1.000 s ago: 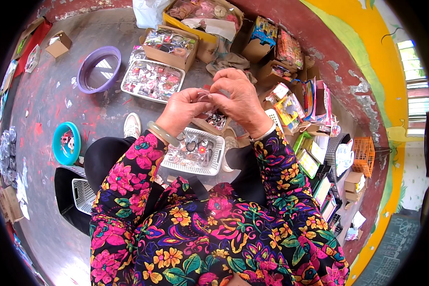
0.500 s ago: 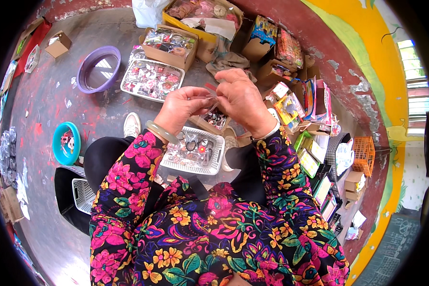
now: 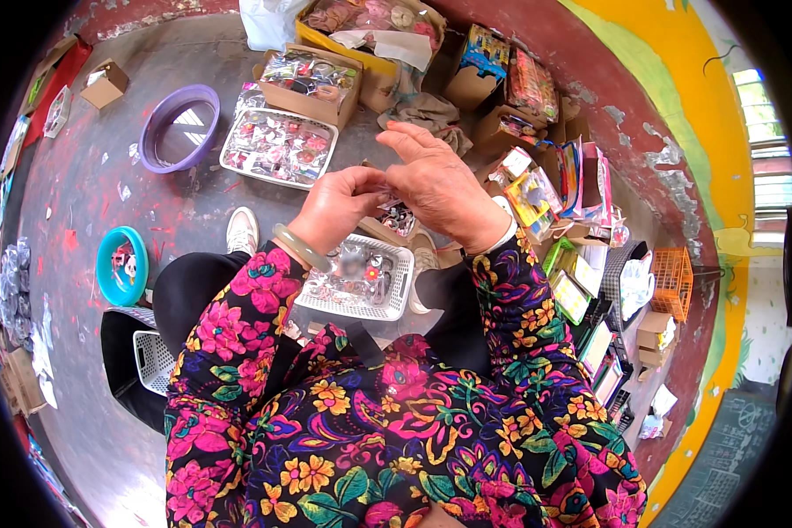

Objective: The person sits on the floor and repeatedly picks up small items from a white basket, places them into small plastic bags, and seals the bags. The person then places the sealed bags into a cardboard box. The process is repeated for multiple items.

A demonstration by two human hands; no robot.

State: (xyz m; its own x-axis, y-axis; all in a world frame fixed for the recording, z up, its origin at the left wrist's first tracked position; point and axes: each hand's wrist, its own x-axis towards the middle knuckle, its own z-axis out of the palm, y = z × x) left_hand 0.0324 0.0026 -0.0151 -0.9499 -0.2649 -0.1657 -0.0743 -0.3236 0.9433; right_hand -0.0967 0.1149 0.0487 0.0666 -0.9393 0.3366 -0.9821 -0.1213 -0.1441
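Note:
Held close together in front of me, my hands meet at the fingertips over a small clear plastic bag, mostly hidden behind the fingers. My left hand (image 3: 333, 208), with a pale bangle (image 3: 301, 247) at its wrist, pinches it between thumb and fingers. On the other side, my right hand (image 3: 438, 187) has thumb and forefinger closed at the same spot, its other fingers stretched out. Below them stands a white basket (image 3: 399, 280) of clear packets with dark rings and a red flower. A small open carton (image 3: 380, 231) with packets lies just beyond, partly covered by my hands.
Farther off is a white tray (image 3: 229, 151) of packets, with a cardboard box (image 3: 322, 107) behind it. A purple basin (image 3: 146, 141) and a teal basin (image 3: 106, 280) stand to the left. Cartons (image 3: 466, 90) and an orange crate (image 3: 671, 283) line the right wall.
The clear bag with a red strip, visible between my fingertips before, is now mostly hidden. My right hand has turned over it and shifted slightly left; my left hand has drawn in closer.

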